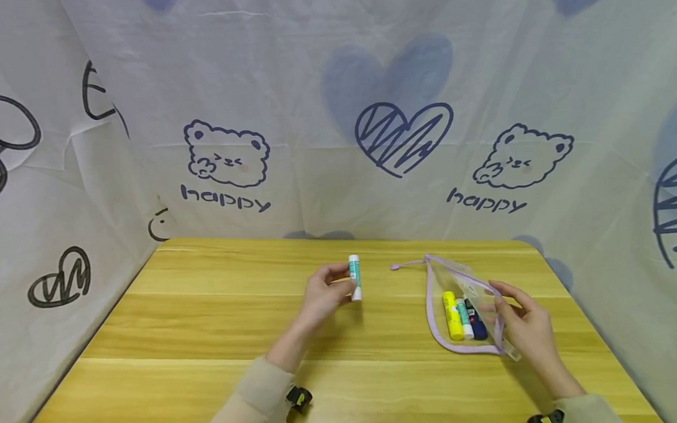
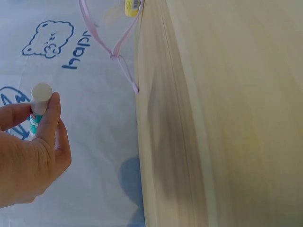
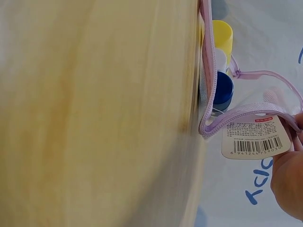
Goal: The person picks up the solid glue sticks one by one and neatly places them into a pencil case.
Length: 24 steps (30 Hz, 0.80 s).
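My left hand pinches a white and teal glue stick upright above the table; its white cap faces up in the left wrist view. On the right, my right hand grips the lilac zip edge of a clear pouch, lifting that side so its mouth gapes. Inside the pouch lie a yellow stick, a smaller white and teal stick and a dark blue one, side by side. A barcode tag hangs from the zip edge beside the right fingers.
The wood-grain table spans the space beneath both hands. Behind it and at the sides hangs a pale cloth printed with hearts and bears. A lilac zip pull trails left from the pouch's far corner.
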Motion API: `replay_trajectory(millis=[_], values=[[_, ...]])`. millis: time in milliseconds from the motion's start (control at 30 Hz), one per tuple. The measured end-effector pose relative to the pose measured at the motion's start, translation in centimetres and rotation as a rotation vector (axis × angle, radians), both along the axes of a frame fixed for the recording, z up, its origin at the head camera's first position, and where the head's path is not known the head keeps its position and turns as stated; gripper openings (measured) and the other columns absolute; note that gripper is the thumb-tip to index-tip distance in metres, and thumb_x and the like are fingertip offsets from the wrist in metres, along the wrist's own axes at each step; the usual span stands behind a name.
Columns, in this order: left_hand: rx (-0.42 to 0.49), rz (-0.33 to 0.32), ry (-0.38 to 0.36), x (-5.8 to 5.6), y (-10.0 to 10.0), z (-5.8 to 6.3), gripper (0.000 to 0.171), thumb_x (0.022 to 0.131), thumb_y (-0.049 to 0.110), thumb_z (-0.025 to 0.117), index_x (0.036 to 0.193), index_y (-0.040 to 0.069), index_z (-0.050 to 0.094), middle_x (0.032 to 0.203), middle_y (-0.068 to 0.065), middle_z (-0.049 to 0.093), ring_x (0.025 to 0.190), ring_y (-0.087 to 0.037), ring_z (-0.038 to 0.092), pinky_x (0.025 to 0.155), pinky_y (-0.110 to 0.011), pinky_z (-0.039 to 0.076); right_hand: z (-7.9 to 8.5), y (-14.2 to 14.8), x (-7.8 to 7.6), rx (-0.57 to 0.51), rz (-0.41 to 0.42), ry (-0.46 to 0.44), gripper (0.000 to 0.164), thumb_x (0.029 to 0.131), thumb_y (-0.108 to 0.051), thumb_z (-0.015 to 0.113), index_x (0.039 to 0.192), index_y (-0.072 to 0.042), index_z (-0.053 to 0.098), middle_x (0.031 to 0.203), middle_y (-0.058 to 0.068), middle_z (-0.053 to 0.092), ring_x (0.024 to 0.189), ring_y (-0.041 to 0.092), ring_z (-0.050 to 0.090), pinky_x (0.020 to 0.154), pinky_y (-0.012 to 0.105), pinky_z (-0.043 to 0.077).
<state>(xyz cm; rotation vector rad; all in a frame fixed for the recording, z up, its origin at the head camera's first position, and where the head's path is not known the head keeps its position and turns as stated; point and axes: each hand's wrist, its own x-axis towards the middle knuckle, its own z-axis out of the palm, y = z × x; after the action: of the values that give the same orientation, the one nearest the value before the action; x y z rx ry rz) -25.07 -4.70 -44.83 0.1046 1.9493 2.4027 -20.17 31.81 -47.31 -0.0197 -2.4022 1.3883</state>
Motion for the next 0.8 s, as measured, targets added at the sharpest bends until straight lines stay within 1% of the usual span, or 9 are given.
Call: replay_trajectory(millis=[200,300,433,533,667,700,767,800], values=[[-0.009,-0.027,-0.013,-0.2,1.6,-0.1,0.043,0.092,-0.006,0.067,0.133,-0.012,0.056,0.125,-0.024,0.062,0.096,-0.018,0.067,0.084,-0.038,0.063,-0.1,0.0,0.0,-0.007,-0.003,0.003,0.034,0.109,-0.016,0.056,0.14,-0.004,0.064,0.137,0.016,0.062,0.084,-0.003,0.071,0.067,0.024,0.062],[-0.014,-0.041,-0.019,-0.3,2.5,-0.2,0.042,0.093,-0.005,0.067,0.133,-0.011,0.056,0.124,-0.023,0.062,0.097,-0.019,0.067,0.085,-0.039,0.063,-0.1,0.2,0.0,-0.012,-0.002,0.0,0.035,0.109,-0.017,0.056,0.14,-0.004,0.063,0.138,0.018,0.061,0.085,-0.004,0.071,0.067,0.024,0.062],[-0.022,-0.059,-0.026,-0.3,3.6,-0.3,0.042,0.093,-0.005,0.067,0.133,-0.01,0.057,0.124,-0.022,0.062,0.098,-0.021,0.067,0.085,-0.039,0.063,-0.1,0.2,0.0,0.002,-0.008,-0.004,0.035,0.109,-0.017,0.055,0.14,-0.004,0.063,0.138,0.021,0.06,0.086,-0.007,0.069,0.068,0.021,0.061],[-0.036,-0.072,-0.029,-0.3,4.4,-0.4,0.041,0.093,-0.005,0.067,0.132,-0.01,0.057,0.124,-0.022,0.063,0.099,-0.022,0.067,0.084,-0.038,0.063,-0.2,0.3,-0.1,-0.004,0.001,0.004,0.034,0.109,-0.016,0.056,0.139,-0.004,0.064,0.131,0.012,0.065,0.086,-0.006,0.07,0.069,0.021,0.061],[-0.057,-0.079,-0.023,-0.4,5.6,-0.7,0.04,0.092,-0.005,0.068,0.13,-0.011,0.058,0.122,-0.022,0.064,0.099,-0.023,0.068,0.081,-0.037,0.063,-0.2,0.3,-0.1,-0.072,0.042,0.024,0.033,0.107,-0.012,0.058,0.138,0.0,0.063,0.118,-0.008,0.067,0.086,0.0,0.073,0.069,0.026,0.062],[-0.065,-0.081,-0.021,-0.4,5.8,-0.7,0.04,0.092,-0.005,0.068,0.13,-0.011,0.058,0.121,-0.022,0.065,0.099,-0.023,0.068,0.08,-0.036,0.063,-0.2,0.3,-0.1,-0.096,0.055,0.029,0.033,0.107,-0.01,0.058,0.138,0.001,0.063,0.115,-0.012,0.067,0.085,0.001,0.074,0.069,0.028,0.063],[-0.077,-0.081,-0.025,-0.6,6.3,-0.8,0.039,0.091,-0.006,0.069,0.129,-0.01,0.059,0.121,-0.021,0.065,0.1,-0.024,0.068,0.079,-0.035,0.063,-0.2,0.2,-0.1,-0.112,0.06,0.033,0.033,0.107,-0.01,0.058,0.138,0.002,0.063,0.114,-0.017,0.067,0.085,0.002,0.074,0.069,0.028,0.063],[-0.079,-0.083,-0.03,-0.6,6.5,-0.8,0.039,0.091,-0.006,0.069,0.129,-0.01,0.06,0.121,-0.021,0.065,0.101,-0.025,0.068,0.079,-0.036,0.063,-0.2,0.2,-0.1,-0.115,0.062,0.032,0.034,0.107,-0.01,0.058,0.138,0.002,0.063,0.114,-0.017,0.066,0.085,0.002,0.074,0.069,0.029,0.063]])
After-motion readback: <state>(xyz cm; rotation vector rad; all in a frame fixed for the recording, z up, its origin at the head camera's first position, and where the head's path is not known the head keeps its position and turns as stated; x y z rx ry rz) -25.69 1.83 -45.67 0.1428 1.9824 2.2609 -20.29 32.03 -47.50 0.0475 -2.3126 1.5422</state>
